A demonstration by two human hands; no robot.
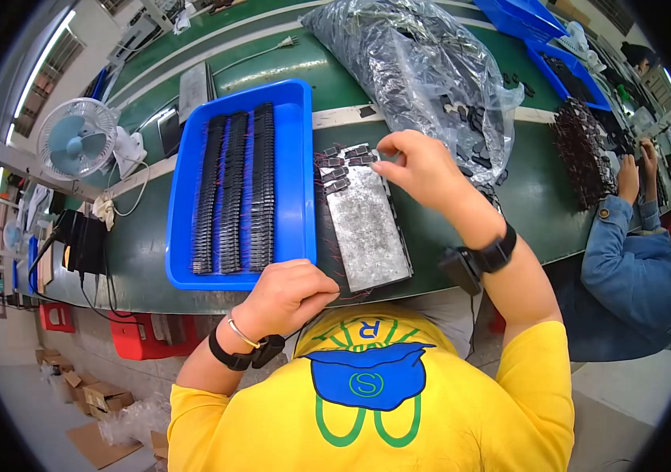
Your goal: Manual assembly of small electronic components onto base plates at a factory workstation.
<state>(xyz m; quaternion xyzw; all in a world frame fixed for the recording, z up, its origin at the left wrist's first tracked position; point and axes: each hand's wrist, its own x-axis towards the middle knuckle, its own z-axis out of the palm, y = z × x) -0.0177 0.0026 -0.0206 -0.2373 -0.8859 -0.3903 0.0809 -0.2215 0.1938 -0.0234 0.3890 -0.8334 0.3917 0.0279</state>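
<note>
On the green bench lies a grey, scuffed metal plate. Several small black rectangular parts with thin red wires sit at its far end. My right hand hovers at that end beside the parts, thumb and index finger curved and slightly apart, with nothing visible between them. My left hand is closed near the plate's near left corner, by the tray's near right corner. Red wires run close to its fingertips; anything inside the fingers is hidden. To the left, a blue tray holds three long rows of black parts with red wires.
A large clear plastic bag of black parts slumps on the bench beyond my right hand. A small fan and a black power adapter stand left. A co-worker's blue sleeve and a dark pile of wired parts are right.
</note>
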